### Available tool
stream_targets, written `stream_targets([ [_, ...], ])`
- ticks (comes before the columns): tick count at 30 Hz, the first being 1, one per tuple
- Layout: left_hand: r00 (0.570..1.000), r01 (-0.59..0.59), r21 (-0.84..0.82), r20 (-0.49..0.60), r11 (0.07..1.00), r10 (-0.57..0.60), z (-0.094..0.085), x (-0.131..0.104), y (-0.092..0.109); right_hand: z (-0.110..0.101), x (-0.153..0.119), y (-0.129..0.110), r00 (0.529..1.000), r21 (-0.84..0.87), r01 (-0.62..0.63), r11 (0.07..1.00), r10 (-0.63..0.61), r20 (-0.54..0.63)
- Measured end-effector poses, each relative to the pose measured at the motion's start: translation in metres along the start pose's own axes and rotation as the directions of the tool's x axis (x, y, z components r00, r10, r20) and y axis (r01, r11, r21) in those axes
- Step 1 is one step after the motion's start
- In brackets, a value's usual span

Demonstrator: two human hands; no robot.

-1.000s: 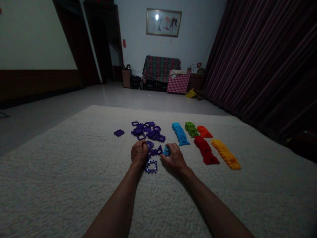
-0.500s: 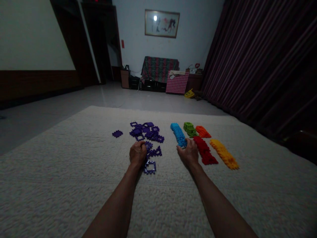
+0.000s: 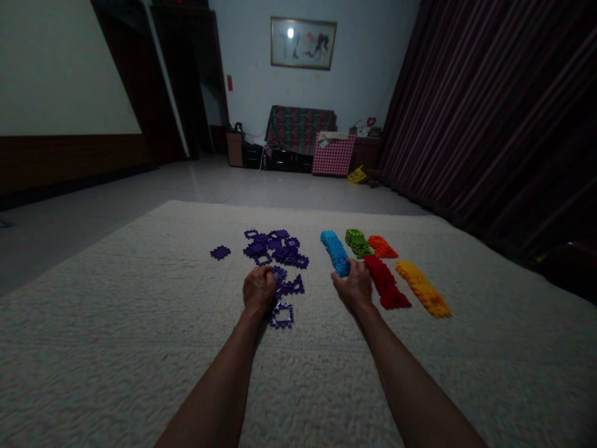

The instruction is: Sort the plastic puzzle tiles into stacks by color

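My left hand [image 3: 259, 289] is closed, its fingers curled at the near purple interlocking tiles [image 3: 293, 285]; the palm side is hidden. Beside its wrist lies a purple tile with a square hole [image 3: 282, 315]. A larger heap of purple tiles [image 3: 275, 244] spreads just beyond, and a lone purple tile [image 3: 220, 252] sits to the left. My right hand [image 3: 356, 285] has thumb and fingers around the near end of a row of blue interlocking tiles [image 3: 334, 250]. Right of that hand is a row of red tiles [image 3: 387, 285].
Rows of green [image 3: 358, 243], orange [image 3: 383, 247] and yellow tiles [image 3: 423, 289] lie at the right on the quilted cream mat [image 3: 298, 386]. Past the mat's far edge is a tiled floor [image 3: 289, 190], with a cloth-covered cabinet [image 3: 301, 129] by the wall. A dark curtain [image 3: 471, 112] hangs at right.
The view has shifted very slightly. Both hands and the tiles keep practically the same places.
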State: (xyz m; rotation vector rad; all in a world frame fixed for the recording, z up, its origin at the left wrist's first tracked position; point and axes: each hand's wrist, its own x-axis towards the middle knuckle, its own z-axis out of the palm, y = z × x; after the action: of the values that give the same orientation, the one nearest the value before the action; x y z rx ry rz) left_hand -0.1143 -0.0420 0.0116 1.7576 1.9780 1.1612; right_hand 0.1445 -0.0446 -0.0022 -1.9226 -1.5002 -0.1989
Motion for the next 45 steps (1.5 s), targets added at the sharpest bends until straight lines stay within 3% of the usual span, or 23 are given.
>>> stream_targets([
  [5, 1.0, 0.006, -0.018, 0.004, 1.0, -0.006, 0.0, -0.001, 0.001, -0.001, 0.0, -0.001, 0.998, 0.035, 0.018, 0.999, -0.016, -0.058],
  [9, 1.0, 0.019, -0.043, -0.007, 0.999, -0.019, 0.0, -0.001, 0.001, 0.001, -0.002, -0.011, 0.972, 0.222, 0.207, 0.953, -0.175, -0.157],
  [11, 0.999, 0.033, -0.054, -0.008, 0.998, -0.034, 0.0, -0.001, 0.001, 0.005, -0.007, -0.02, 0.957, 0.348, 0.29, 0.891, -0.263, -0.125],
  [15, 0.997, 0.071, -0.065, 0.01, 0.995, -0.07, 0.001, 0.0, 0.002, 0.014, -0.022, -0.037, 0.914, 0.524, 0.335, 0.783, -0.405, 0.02],
  [19, 0.999, 0.051, -0.073, 0.011, 0.996, -0.051, 0.002, 0.0, 0.001, 0.016, -0.033, -0.045, 0.868, 0.449, 0.397, 0.8, -0.487, 0.098],
  [25, 0.999, 0.009, -0.065, 0.04, 0.998, -0.007, -0.001, -0.001, 0.002, -0.005, -0.037, -0.056, 0.803, 0.373, 0.438, 0.818, -0.543, 0.247],
  [30, 0.998, -0.009, -0.057, 0.053, 0.998, 0.012, -0.003, 0.001, 0.004, -0.019, -0.036, -0.063, 0.773, 0.422, 0.444, 0.79, -0.577, 0.265],
  [35, 0.999, -0.016, -0.074, 0.048, 0.997, 0.019, -0.002, 0.003, 0.001, -0.021, -0.035, -0.062, 0.74, 0.511, 0.439, 0.739, -0.62, 0.261],
  [37, 0.999, -0.016, -0.11, 0.037, 0.994, 0.021, 0.0, 0.0, 0.002, -0.019, -0.035, -0.061, 0.741, 0.546, 0.426, 0.721, -0.624, 0.247],
  [41, 1.0, -0.022, -0.144, 0.011, 0.989, 0.024, 0.003, 0.004, 0.011, -0.012, -0.034, -0.058, 0.805, 0.58, 0.347, 0.737, -0.552, 0.219],
  [45, 0.996, -0.077, -0.069, -0.048, 0.995, 0.074, -0.009, 0.043, 0.017, -0.013, -0.033, -0.058, 0.831, 0.603, 0.276, 0.749, -0.501, 0.243],
])
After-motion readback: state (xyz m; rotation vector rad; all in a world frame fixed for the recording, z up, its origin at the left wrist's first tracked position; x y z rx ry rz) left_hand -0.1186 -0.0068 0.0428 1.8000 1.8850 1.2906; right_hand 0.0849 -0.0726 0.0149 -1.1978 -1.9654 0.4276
